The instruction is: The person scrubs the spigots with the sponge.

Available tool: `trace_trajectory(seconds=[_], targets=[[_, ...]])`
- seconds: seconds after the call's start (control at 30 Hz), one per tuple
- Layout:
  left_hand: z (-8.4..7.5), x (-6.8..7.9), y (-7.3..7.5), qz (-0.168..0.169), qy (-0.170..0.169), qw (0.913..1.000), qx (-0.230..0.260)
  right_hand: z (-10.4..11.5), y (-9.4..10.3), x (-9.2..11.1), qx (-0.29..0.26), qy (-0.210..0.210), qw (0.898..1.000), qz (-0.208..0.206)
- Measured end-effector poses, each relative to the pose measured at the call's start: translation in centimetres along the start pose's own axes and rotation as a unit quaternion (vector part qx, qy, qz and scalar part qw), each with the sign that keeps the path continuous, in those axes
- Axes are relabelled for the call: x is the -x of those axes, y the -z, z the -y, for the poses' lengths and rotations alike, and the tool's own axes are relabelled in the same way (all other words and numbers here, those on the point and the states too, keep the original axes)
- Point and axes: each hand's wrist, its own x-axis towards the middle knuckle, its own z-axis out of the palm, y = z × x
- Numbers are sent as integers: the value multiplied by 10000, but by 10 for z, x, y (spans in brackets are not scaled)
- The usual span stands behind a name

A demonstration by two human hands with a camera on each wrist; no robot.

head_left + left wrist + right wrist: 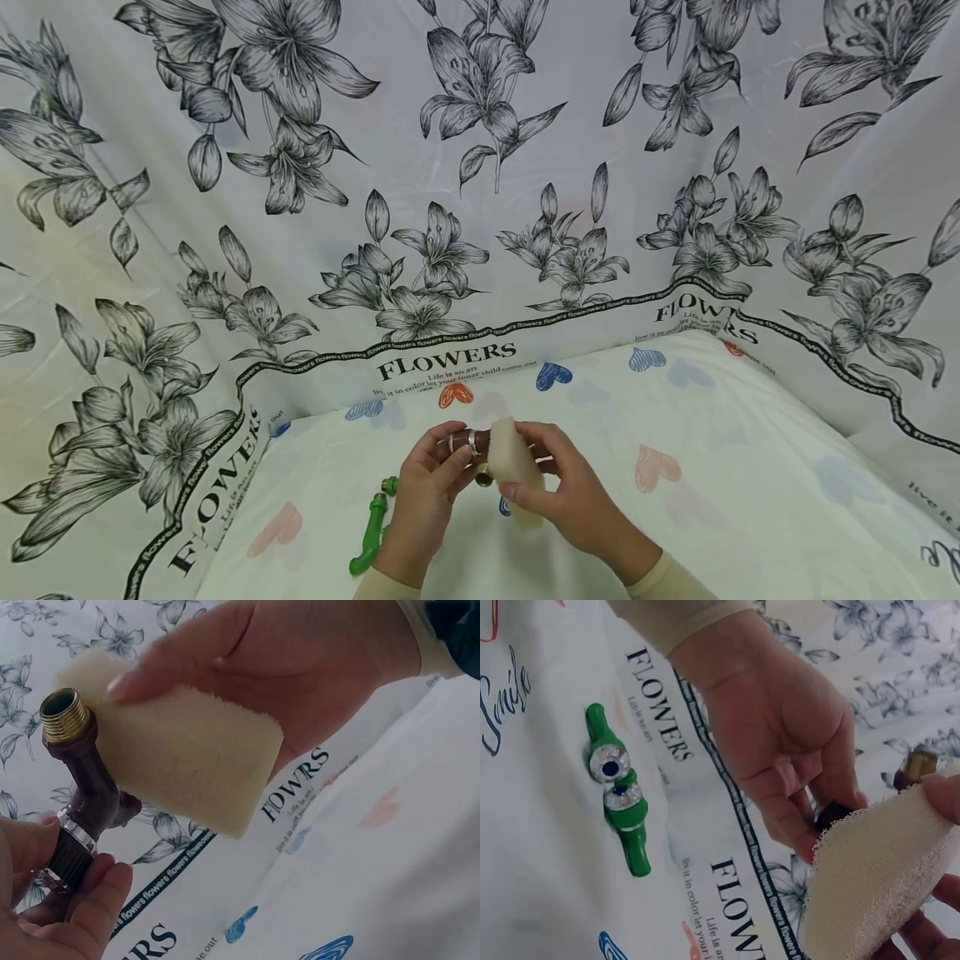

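My left hand (422, 492) grips a dark maroon tap (94, 784) by its black and silver handle end. The tap's threaded brass mouth (64, 716) points upward in the left wrist view. In my right hand (573, 500) is a cream sponge (191, 757), a thick block with a rough, porous face. Thumb and fingers pinch it from opposite sides. The sponge stands right beside the tap's body and overlaps it in the head view. Part of the tap is hidden behind the sponge in the right wrist view.
Two green taps (636, 851) with clear, dark-centred ends lie on the sheet near my left forearm. A white sheet with coloured hearts (657, 468) covers the surface. Behind and at the sides hangs a white curtain (405, 125) printed with black lilies and lettering.
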Motion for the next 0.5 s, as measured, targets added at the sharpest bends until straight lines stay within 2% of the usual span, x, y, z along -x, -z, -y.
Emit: trace_trajectory(seconds=[0.1, 0.2, 0.37, 0.5], targets=[[0, 1, -1, 128, -31, 9999, -2, -3, 2, -3, 141, -83, 9996, -245], [-1, 2, -2, 245, -89, 9997, -8, -6, 4, -4, 386, 19, 9981, -476], [-3, 4, -3, 264, -46, 9996, -15, -8, 7, -6, 765, 68, 9927, -927], [-4, 5, -3, 465, -34, 9989, -98, -10, 11, -7, 577, -155, 9929, -1030]])
